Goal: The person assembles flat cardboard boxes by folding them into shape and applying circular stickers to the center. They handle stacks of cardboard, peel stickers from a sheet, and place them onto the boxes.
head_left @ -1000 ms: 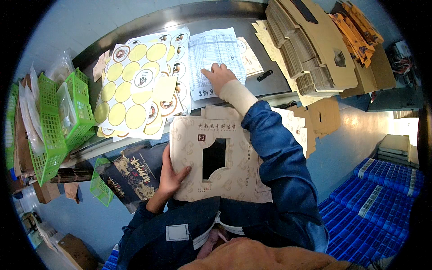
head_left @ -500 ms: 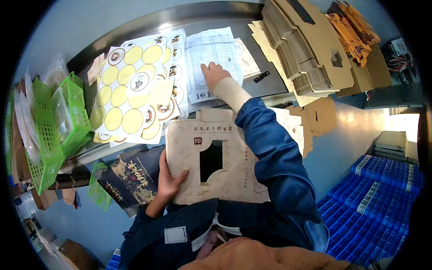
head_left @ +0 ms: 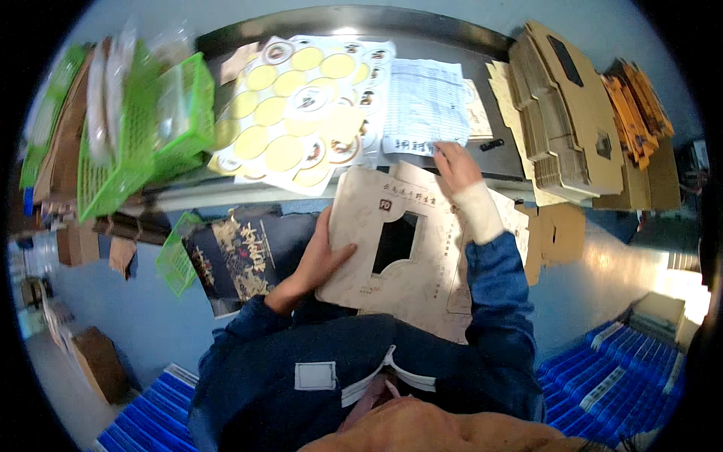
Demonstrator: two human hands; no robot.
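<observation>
My left hand [head_left: 325,255] grips the left edge of a flat cream cardboard box blank [head_left: 351,226], its thumb lying on the face. The blank leans near my chest, with a cut-out window in its middle and dark print along the top. My right hand [head_left: 458,167] is at the lower edge of a printed form [head_left: 426,98], above the blank's upper right part. Its fingers are stretched out and loosely apart, holding nothing. Whether the fingertips touch the paper cannot be made out. Further cream cardboard shows behind the blank.
Sheets of round yellow and pictured stickers [head_left: 290,113] cover the table's left part. Beyond them hangs a green basket [head_left: 197,105] holding plastic bags. Folded brown cartons [head_left: 557,113] stand at the right, near a small black object [head_left: 492,144]. Blue stacked packs [head_left: 625,369] lie low right.
My right hand has drawn back from the middle of the form to its lower edge. My left hand still holds the blank, which is now more tilted. The view has shifted.
</observation>
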